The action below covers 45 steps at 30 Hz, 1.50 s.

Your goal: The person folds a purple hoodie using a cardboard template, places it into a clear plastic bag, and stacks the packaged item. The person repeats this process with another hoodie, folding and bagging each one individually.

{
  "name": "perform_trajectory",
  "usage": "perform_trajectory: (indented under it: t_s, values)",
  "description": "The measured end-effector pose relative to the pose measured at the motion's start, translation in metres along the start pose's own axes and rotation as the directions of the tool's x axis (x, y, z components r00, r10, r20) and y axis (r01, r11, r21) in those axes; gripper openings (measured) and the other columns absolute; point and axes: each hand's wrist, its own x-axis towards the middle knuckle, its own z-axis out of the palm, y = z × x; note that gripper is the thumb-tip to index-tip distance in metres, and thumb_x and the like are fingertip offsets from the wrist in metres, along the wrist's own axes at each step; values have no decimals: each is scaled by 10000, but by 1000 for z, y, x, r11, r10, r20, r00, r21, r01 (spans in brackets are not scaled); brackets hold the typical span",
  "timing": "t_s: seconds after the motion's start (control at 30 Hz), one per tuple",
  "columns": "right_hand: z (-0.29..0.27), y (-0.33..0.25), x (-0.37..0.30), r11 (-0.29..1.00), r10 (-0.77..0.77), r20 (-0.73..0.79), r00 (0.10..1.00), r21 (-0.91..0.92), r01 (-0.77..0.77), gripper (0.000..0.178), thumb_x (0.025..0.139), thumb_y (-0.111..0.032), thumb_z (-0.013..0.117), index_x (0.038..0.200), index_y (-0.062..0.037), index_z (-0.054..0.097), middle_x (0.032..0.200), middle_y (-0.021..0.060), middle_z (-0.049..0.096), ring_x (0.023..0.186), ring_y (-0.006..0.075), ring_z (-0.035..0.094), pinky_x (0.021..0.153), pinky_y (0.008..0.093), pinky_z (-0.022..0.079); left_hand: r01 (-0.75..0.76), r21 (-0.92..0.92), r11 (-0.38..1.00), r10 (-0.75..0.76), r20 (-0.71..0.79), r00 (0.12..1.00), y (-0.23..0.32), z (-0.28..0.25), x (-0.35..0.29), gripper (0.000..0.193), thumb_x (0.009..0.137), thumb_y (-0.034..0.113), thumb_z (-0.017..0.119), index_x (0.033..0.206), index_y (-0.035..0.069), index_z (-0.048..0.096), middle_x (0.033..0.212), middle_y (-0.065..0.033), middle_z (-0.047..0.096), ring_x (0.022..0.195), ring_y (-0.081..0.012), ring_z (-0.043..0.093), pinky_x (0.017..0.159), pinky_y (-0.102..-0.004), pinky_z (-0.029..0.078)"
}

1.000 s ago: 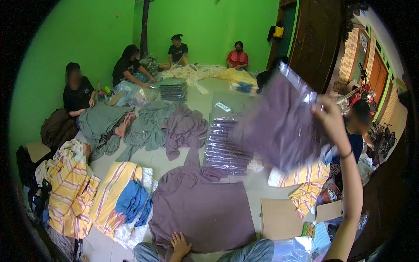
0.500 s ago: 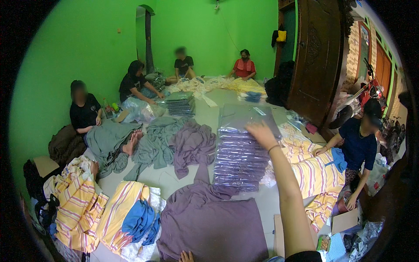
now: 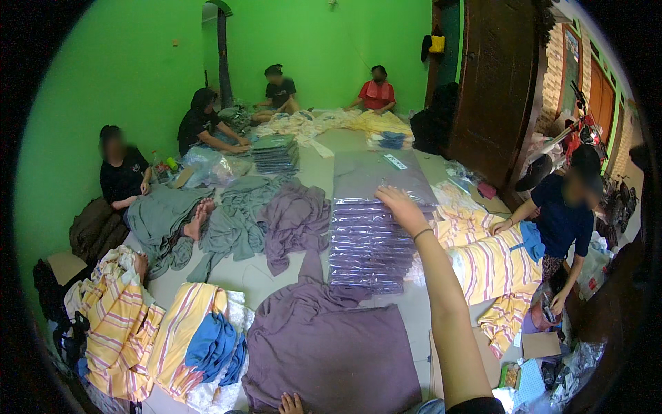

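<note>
My right hand (image 3: 403, 209) reaches forward over a tall stack of purple garments in clear plastic packets (image 3: 367, 248). Its fingers stretch out over the upper front edge of the stack, and nothing shows in them. A pale label (image 3: 395, 161) lies on the top packet, just beyond the fingertips. At the lower edge, my left hand (image 3: 291, 404) rests with spread fingers on a purple garment (image 3: 334, 362). This garment is laid out fairly flat in front of me, with its far left part bunched up. Most of the left hand lies outside the picture.
Yellow striped cloth lies in piles at left (image 3: 114, 324) and right (image 3: 493, 269). Grey-green cloth (image 3: 241, 214) and a purple heap (image 3: 296, 217) lie ahead. Several co-workers sit around the floor; one is close at right (image 3: 562, 214). A dark wooden door (image 3: 493, 103) stands behind.
The whole view has shifted slightly. My right hand stays at the stack's upper front edge, and my left hand stays on the garment. A co-worker at far left moves their hands by a packet stack.
</note>
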Motion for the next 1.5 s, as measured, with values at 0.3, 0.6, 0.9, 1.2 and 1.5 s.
perform_trajectory:
  t_s: [0.3, 0.6, 0.9, 1.2, 1.5]
  values:
    - [-13, -34, -18, 915, 27, 4, 1000, -403, -23, 521, 718, -48, 474, 1212, -187, 384, 1298, 69, 321, 1175, 277, 320, 954, 520, 225, -23, 40, 999, 24, -42, 999, -6, 7, 3, 866, 699, 372, 558, 1327, 41, 62, 1337, -277, 88, 1241, -397, 101, 962, -536, 139]
    - [-44, -168, -311, 889, 414, 311, 856, 64, -453, 499, 707, -109, 559, 1183, -106, 409, 1313, 175, 250, 1208, 352, 225, 969, 497, 194, -76, -43, 996, 74, -38, 997, -32, 28, 15, 879, 685, 482, 530, 1319, 29, 122, 1341, -276, 49, 1248, -407, 38, 952, -559, 104]
    - [-76, -273, -464, 256, 939, 283, 195, -196, -947, 544, 765, -349, 488, 1203, -55, 357, 1290, 196, 267, 1172, 407, 259, 880, 549, 285, -53, 80, 995, 51, 27, 998, -23, 24, 16, 807, 751, 519, 412, 1335, 74, 78, 1361, -241, 24, 1263, -374, 36, 980, -535, 75]
    - [-81, -273, -449, 242, 944, 301, 137, -345, -907, 466, 769, -365, 476, 1181, -159, 405, 1272, 180, 297, 1131, 395, 307, 826, 540, 343, -186, 684, 706, 71, 193, 979, 31, 15, -59, 637, 820, 473, 323, 1297, 57, 245, 1327, -199, 237, 1247, -327, 186, 997, -482, 128]
    - [-87, -278, -463, 218, 955, 264, 136, -313, -924, 464, 792, -374, 439, 1189, -137, 402, 1252, 178, 322, 1116, 374, 332, 814, 516, 357, -743, 52, 667, 744, -15, 668, 79, 34, -171, 428, 788, 378, 449, 1095, 80, 480, 1056, -172, 503, 1007, -309, 453, 841, -481, 337]
